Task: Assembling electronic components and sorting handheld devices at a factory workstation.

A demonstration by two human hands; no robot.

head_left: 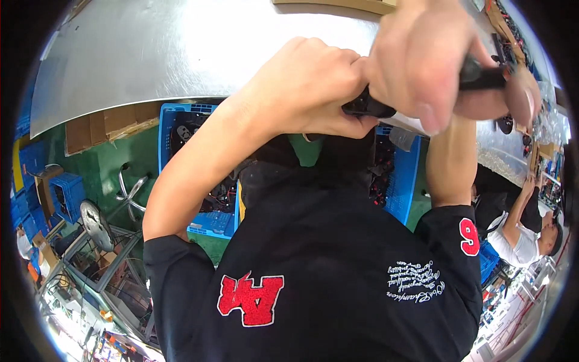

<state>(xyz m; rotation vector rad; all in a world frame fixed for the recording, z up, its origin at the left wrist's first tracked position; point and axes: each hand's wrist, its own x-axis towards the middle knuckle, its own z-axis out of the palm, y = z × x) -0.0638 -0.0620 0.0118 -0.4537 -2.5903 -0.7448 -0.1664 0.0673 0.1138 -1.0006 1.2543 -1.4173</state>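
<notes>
Both my hands are raised close together over the front edge of a shiny metal table (139, 60). My left hand (307, 84) is closed, its fingers curled round a small glossy black piece (367, 106) that sticks out beside the thumb. Right against it, my right hand (419, 66) is also closed and smeared by motion. From the right hand's fingers a dark, bar-like black piece (482, 78) shows. My fingers hide most of both pieces, so I cannot tell their kind or whether they are joined.
Below the table edge stands a blue plastic crate (405, 175) with black parts and thin red bits. A cardboard edge (338, 6) lies at the table's far side. Left are a round-seated stool (96, 226) and metal frame (114, 265); at right, another person (515, 235) works.
</notes>
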